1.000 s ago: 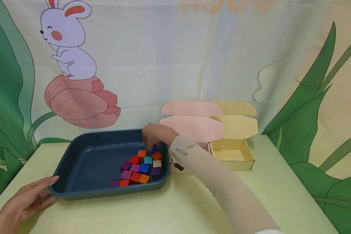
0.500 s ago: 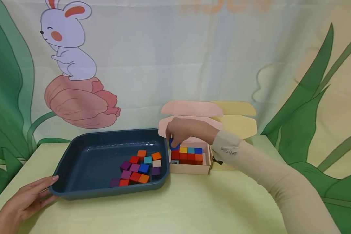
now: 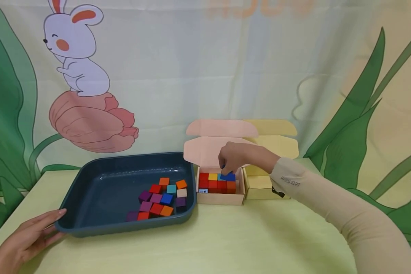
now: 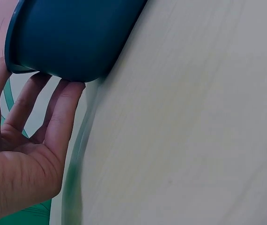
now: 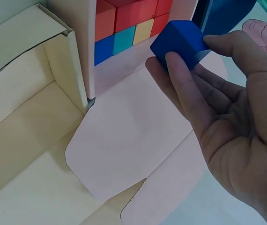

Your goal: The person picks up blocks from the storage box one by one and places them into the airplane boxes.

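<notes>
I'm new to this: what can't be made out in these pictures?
Head view: part of the held blue cube, hidden by the right hand.
Head view: right end of the yellow box, behind the sleeve.
Head view: print on the small label, too small.
Left wrist view: most of the tray, cut off by the top edge.

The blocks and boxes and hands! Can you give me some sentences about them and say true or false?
1. The right hand pinches a blue cube. True.
2. The left hand holds nothing. False: it grips a corner of the navy tray.
3. The pink box stands between the navy tray and the yellow box. True.
4. The yellow box is closed. False: it stands open.
5. A yellow cube is in the pink box. True.
6. Every cube in the navy tray is red. False: there's an orange cube and a turquoise cube too.
</notes>
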The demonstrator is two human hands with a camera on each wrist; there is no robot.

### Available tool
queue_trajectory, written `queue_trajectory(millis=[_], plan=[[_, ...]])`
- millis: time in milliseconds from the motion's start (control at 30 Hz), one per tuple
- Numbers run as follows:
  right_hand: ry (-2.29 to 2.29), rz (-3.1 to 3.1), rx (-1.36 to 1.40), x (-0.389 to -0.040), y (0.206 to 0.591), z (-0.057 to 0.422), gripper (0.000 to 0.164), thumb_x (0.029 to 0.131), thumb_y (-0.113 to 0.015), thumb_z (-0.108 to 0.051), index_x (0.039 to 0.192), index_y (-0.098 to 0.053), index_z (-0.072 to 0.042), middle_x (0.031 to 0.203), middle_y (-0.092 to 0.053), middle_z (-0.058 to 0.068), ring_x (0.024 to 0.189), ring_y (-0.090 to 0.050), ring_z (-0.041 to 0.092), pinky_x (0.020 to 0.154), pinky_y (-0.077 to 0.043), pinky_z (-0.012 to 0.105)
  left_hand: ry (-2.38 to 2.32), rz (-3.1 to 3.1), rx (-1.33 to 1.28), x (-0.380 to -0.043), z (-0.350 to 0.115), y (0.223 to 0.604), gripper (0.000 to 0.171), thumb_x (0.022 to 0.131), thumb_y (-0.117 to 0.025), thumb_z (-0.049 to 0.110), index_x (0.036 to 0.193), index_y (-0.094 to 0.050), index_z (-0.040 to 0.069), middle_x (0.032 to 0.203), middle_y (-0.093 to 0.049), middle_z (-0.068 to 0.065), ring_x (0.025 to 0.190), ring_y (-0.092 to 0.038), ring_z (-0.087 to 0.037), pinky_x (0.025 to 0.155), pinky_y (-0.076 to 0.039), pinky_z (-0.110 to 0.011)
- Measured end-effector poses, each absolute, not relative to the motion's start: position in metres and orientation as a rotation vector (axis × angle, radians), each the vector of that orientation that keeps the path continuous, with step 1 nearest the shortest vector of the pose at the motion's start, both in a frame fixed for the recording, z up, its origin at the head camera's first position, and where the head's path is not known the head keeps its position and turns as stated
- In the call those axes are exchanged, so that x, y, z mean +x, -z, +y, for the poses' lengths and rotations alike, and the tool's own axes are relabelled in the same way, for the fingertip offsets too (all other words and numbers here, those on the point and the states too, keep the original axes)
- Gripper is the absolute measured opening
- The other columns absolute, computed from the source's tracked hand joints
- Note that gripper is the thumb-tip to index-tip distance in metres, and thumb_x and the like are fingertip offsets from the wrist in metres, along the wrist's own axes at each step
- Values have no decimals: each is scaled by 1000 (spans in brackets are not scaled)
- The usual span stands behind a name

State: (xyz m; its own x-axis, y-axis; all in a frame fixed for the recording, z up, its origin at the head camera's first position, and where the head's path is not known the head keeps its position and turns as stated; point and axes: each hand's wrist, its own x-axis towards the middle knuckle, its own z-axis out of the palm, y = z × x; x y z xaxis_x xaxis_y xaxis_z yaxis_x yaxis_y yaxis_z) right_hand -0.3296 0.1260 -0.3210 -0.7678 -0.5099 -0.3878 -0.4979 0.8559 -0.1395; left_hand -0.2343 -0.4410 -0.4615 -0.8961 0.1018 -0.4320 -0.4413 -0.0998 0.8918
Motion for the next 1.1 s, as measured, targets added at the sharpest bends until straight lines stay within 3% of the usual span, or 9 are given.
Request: queue_trajectory(millis=[233, 367, 767, 1100], plan=[[32, 2598, -764, -333, 319, 123, 15, 96, -69, -23, 98, -75, -9, 87, -73, 1, 77, -73, 18, 76, -61, 25, -2069, 1797, -371, -233, -440, 461, 28, 106, -59, 25, 86, -76, 33, 94, -69, 16, 87, -70, -5, 82, -64, -29], [3, 2591, -785, -335, 318, 121, 15, 96, -70, -24, 100, -75, -10, 86, -71, -1, 74, -69, 14, 74, -61, 24, -2065, 1794, -363, -234, -440, 460, 27, 106, -59, 25, 87, -76, 33, 94, -68, 15, 88, -71, -5, 84, -64, -29], [-185, 2525, -1010, -332, 337, 96, 26, 93, -77, -24, 113, -78, -8, 101, -74, 1, 87, -65, 16, 83, -61, 27, -2076, 1804, -344, -233, -443, 461, 29, 107, -58, 23, 89, -78, 32, 95, -70, 15, 88, -71, -6, 81, -64, -29], [-65, 2500, -915, -328, 354, 81, 22, 90, -82, -25, 107, -77, -12, 92, -67, -2, 71, -67, 12, 76, -59, 24, -2085, 1796, -355, -231, -443, 464, 28, 106, -58, 22, 89, -78, 32, 95, -69, 15, 88, -70, -6, 82, -65, -30]])
